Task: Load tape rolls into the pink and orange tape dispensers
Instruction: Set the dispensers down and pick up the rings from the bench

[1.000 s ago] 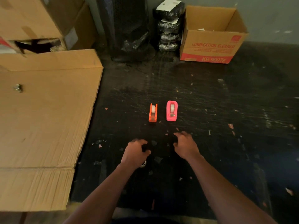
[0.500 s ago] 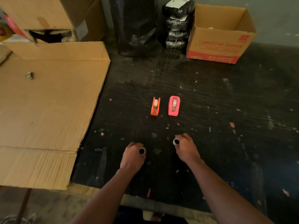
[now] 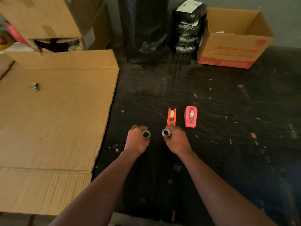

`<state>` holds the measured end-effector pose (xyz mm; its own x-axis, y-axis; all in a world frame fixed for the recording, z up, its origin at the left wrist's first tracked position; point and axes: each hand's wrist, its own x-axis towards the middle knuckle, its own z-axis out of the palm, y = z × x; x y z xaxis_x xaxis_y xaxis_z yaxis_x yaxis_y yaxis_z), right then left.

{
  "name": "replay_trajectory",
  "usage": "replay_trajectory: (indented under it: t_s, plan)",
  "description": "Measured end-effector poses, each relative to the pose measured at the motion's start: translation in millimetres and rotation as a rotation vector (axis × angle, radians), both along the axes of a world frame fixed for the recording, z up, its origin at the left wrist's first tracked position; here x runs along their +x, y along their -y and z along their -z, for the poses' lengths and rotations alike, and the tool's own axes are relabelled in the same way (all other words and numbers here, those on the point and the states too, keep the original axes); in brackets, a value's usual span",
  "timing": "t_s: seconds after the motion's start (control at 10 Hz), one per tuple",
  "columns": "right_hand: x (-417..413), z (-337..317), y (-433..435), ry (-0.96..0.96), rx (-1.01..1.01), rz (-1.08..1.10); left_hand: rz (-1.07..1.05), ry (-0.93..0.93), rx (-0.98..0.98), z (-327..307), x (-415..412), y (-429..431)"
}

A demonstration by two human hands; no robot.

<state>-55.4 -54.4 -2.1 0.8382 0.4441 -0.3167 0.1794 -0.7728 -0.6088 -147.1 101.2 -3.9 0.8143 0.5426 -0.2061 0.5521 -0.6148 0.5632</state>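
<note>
An orange tape dispenser (image 3: 171,117) and a pink tape dispenser (image 3: 191,116) stand side by side on the black table (image 3: 228,152), each showing pale tape inside. My left hand (image 3: 136,141) grips a small clear tape roll (image 3: 146,134) between its fingers. My right hand (image 3: 177,140) holds another small clear tape roll (image 3: 166,133), just below and touching distance from the orange dispenser's near end. Both rolls face each other, a short gap apart.
A large flat cardboard sheet (image 3: 53,124) covers the table's left side with a small metal piece (image 3: 34,86) on it. Stacked cartons (image 3: 48,22), a black wrapped roll (image 3: 145,28), black packets (image 3: 188,28) and an open "Lubrication Cleaner" box (image 3: 234,39) line the back.
Both hands lifted a tape roll each off the table and moved forward toward the dispensers; the right hand now sits just below the orange dispenser.
</note>
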Motion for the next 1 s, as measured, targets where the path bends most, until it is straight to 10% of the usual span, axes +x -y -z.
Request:
replay_trajectory:
  t_s: [1.0]
  plan:
    - [42,20,-95,0.067,-0.179,0.068,-0.023,-0.041,-0.117,28,74,-73]
